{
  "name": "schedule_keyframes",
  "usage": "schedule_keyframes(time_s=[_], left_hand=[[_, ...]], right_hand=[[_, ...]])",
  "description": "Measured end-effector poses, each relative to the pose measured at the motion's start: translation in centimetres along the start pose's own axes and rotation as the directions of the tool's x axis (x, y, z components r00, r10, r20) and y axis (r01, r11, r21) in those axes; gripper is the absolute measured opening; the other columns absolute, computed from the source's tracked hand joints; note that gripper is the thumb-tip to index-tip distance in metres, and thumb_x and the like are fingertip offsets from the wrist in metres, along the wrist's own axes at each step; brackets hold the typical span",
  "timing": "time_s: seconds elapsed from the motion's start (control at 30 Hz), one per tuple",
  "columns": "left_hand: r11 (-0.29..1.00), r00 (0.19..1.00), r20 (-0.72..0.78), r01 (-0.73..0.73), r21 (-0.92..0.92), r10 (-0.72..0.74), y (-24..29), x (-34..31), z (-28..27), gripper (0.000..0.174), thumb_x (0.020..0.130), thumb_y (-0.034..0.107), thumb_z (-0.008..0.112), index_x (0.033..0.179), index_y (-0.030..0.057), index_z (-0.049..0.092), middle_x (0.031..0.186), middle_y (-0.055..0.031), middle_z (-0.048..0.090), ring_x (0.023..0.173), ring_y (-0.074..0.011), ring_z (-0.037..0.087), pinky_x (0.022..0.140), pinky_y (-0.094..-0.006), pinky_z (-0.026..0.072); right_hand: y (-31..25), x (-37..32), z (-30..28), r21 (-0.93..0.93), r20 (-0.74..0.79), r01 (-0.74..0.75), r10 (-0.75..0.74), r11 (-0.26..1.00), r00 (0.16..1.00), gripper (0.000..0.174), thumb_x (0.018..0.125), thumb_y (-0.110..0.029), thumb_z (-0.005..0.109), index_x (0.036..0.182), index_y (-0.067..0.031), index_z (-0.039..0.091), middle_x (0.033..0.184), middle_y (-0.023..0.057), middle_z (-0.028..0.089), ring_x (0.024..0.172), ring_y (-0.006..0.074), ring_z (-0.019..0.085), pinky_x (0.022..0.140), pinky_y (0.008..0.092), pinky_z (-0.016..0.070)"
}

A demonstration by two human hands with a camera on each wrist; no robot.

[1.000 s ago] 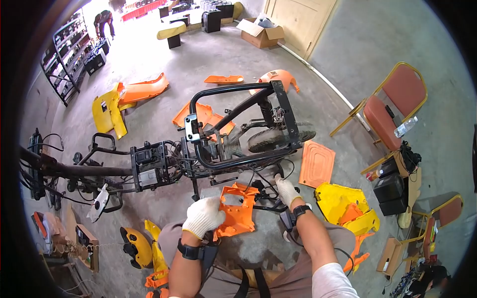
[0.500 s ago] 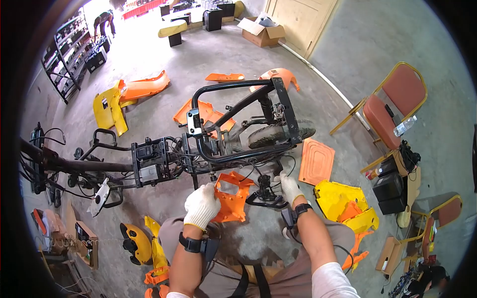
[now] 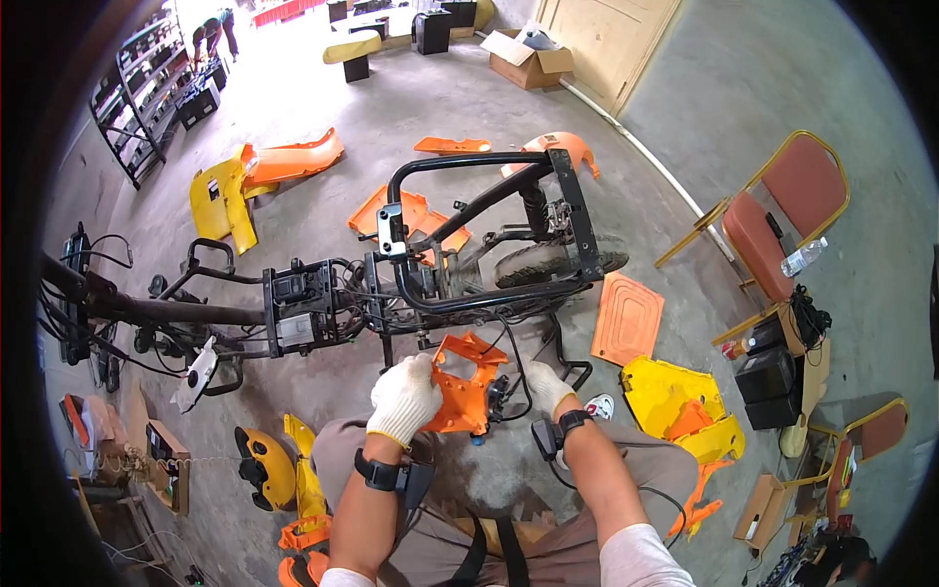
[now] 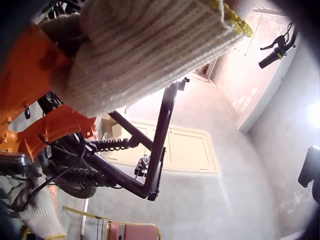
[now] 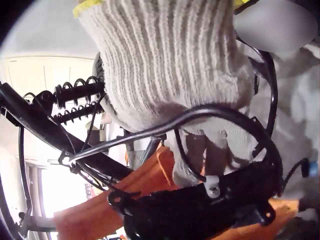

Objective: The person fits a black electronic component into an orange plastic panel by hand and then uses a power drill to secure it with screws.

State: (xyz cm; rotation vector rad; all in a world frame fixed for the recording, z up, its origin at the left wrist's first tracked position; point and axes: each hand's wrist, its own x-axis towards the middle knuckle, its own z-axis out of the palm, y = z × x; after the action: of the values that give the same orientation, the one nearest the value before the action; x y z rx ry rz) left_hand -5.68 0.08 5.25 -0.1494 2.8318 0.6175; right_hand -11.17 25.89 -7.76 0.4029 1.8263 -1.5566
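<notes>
In the head view my left hand [image 3: 406,399], in a white knit glove, grips the left edge of an orange plastic panel [image 3: 460,403] with a large opening in it. My gloved right hand [image 3: 546,384] holds a black part with mounting lugs [image 5: 195,210] against the panel's right side. A black cable [image 5: 200,111] loops from that part across the back of the hand in the right wrist view. Beyond both hands lies the bare black motorbike frame [image 3: 469,311], with its rear wheel [image 3: 553,262] to the right.
An orange ribbed cover [image 3: 628,318] and a yellow panel [image 3: 685,406] lie to the right. More orange and yellow body panels [image 3: 223,201] lie past the frame. A red chair [image 3: 768,254] stands at right; a yellow headlight cowl [image 3: 266,468] sits at left.
My right hand has drawn the black part left, up to the orange panel. My left hand has raised the panel slightly and shifted it. The cable now loops nearer the panel.
</notes>
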Motion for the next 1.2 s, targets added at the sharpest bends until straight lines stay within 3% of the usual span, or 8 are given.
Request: schedule_keyframes(time_s=[0.13,0.23,0.3,0.47,0.63,0.8,0.97,1.2], left_hand=[[0.998,0.998,-0.030,-0.057,-0.015,0.056,0.1,0.0,0.0,0.022,0.080,0.017,0.059,0.099,0.0069,0.063,0.097,-0.0183,0.066,0.090,-0.0376,0.067,0.076,-0.0477,0.0546],[0.998,0.998,-0.018,-0.065,-0.015,0.064,0.0,0.0,0.0,0.023,0.080,0.016,0.059,0.100,0.0064,0.063,0.097,-0.0186,0.066,0.089,-0.0382,0.067,0.076,-0.0485,0.0546],[0.997,0.997,-0.017,-0.078,-0.023,0.077,0.1,0.0,0.1,0.023,0.080,0.016,0.058,0.099,0.0061,0.063,0.096,-0.0188,0.066,0.089,-0.0387,0.067,0.076,-0.0488,0.0545],[0.998,0.998,0.020,-0.050,-0.042,0.051,0.6,-0.1,-0.5,0.023,0.081,0.017,0.057,0.099,0.0049,0.063,0.096,-0.0194,0.067,0.090,-0.0401,0.066,0.076,-0.0489,0.0543],[0.998,0.999,0.050,0.003,-0.057,0.000,1.2,-0.3,-1.3,0.024,0.082,0.018,0.057,0.101,0.0059,0.065,0.098,-0.0187,0.068,0.092,-0.0388,0.067,0.079,-0.0478,0.0542],[0.997,0.998,0.066,0.009,-0.076,-0.004,0.7,-0.1,-0.9,0.024,0.082,0.019,0.057,0.102,0.0072,0.065,0.099,-0.0180,0.068,0.094,-0.0386,0.066,0.079,-0.0483,0.0536],[0.995,0.998,0.064,0.027,-0.100,-0.020,0.8,0.0,-1.1,0.026,0.082,0.020,0.057,0.103,0.0080,0.065,0.100,-0.0181,0.068,0.095,-0.0388,0.066,0.080,-0.0486,0.0529],[0.988,0.994,0.103,0.054,-0.148,-0.039,0.9,-0.1,-1.2,0.032,0.083,0.021,0.055,0.110,0.0104,0.065,0.100,-0.0189,0.069,0.097,-0.0382,0.065,0.083,-0.0463,0.0520]], right_hand=[[1.4,0.3,0.8,-0.139,0.080,0.245,-0.236,0.959,0.968,0.058,0.103,-0.049,0.035,0.114,-0.0005,0.063,0.098,0.0101,0.069,0.088,0.0225,0.066,0.079,0.0360,0.0510],[1.5,0.7,1.0,-0.068,0.078,0.226,-0.220,0.972,0.972,0.059,0.103,-0.051,0.033,0.116,-0.0023,0.063,0.100,0.0099,0.070,0.093,0.0229,0.066,0.081,0.0360,0.0524],[1.4,1.2,1.3,0.447,0.166,-0.116,0.046,0.887,0.985,0.063,0.102,-0.056,0.030,0.121,-0.0042,0.060,0.108,0.0098,0.069,0.099,0.0232,0.066,0.084,0.0357,0.0539],[-1.4,-2.9,2.5,0.617,0.229,-0.171,0.033,0.768,0.973,0.073,0.097,-0.067,0.029,0.126,-0.0055,0.056,0.118,0.0116,0.065,0.104,0.0263,0.065,0.085,0.0409,0.0557],[1.9,-1.8,2.1,0.802,0.263,-0.228,0.015,0.552,0.965,0.043,0.104,-0.036,0.033,0.118,-0.0031,0.057,0.107,0.0143,0.067,0.096,0.0300,0.067,0.081,0.0438,0.0579],[5.4,-0.6,3.0,0.767,-0.028,-0.001,0.035,0.642,0.999,0.024,0.100,-0.010,0.038,0.108,-0.0007,0.058,0.096,0.0131,0.067,0.074,0.0277,0.068,0.068,0.0385,0.0602],[5.4,-1.1,4.1,0.695,-0.290,0.198,0.017,0.691,0.957,0.032,0.100,-0.031,0.049,0.107,-0.0028,0.063,0.093,0.0098,0.069,0.084,0.0190,0.068,0.075,0.0311,0.0553],[4.5,-2.6,2.9,0.376,-0.247,0.227,-0.139,0.899,0.959,0.047,0.092,-0.040,0.063,0.116,0.0002,0.064,0.099,0.0081,0.069,0.087,0.0141,0.065,0.075,0.0266,0.0504]])
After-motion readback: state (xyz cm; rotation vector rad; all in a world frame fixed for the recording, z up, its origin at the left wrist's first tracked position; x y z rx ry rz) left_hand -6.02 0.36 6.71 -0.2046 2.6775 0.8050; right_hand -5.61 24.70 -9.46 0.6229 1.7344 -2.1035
